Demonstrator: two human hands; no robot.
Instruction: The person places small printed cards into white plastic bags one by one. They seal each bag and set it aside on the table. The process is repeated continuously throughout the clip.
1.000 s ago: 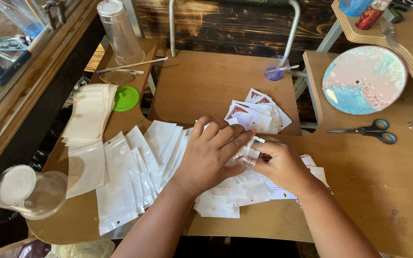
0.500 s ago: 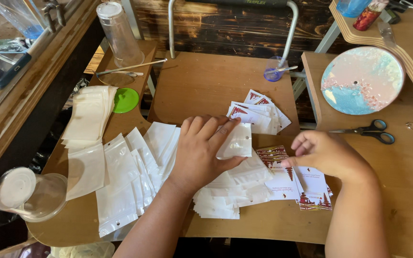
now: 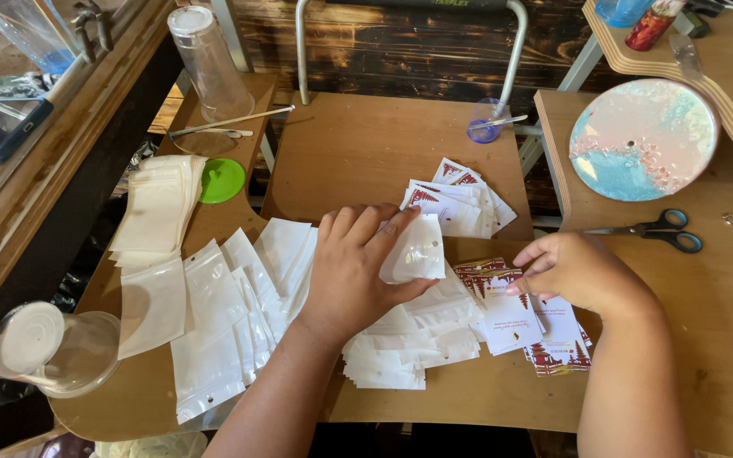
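Observation:
My left hand (image 3: 358, 265) lies on a heap of white plastic pouches (image 3: 400, 339) and pinches one white pouch (image 3: 417, 250) between thumb and fingers. My right hand (image 3: 574, 271) rests on a small stack of white cards with red print (image 3: 511, 314), its fingertips touching the top card. A second pile of the same cards (image 3: 456, 199) lies just beyond my left hand.
More clear-fronted pouches (image 3: 214, 322) fan out at the left beside a stack of white pouches (image 3: 159, 203) and a green lid (image 3: 221, 180). Scissors (image 3: 659, 231) and a pastel round disc (image 3: 642, 140) sit at the right. A clear cup (image 3: 207, 64) and lidded container (image 3: 48, 348) stand left.
My right hand drew away from my left hand to the card stack at the right. My left hand stayed on the pouch heap, now holding one pouch alone.

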